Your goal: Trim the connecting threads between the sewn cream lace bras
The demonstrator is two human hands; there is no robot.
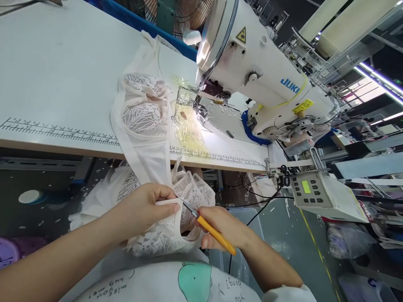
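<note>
My left hand point(147, 207) pinches a white band of a white lace garment point(143, 126) just below the table edge. My right hand point(225, 230) is closed round a small tool with an orange-yellow handle point(215, 235); its metal tip touches the band beside my left thumb. The garment drapes from the white table point(56, 75) down into my lap, where more lace pieces bunch up.
A white Juki sewing machine point(264, 71) stands on the table to the right, its lamp lighting the needle area point(198, 107). A control box point(317, 191) hangs at the right. A ruler scale runs along the table's front edge point(56, 132). A fan point(182, 14) stands behind.
</note>
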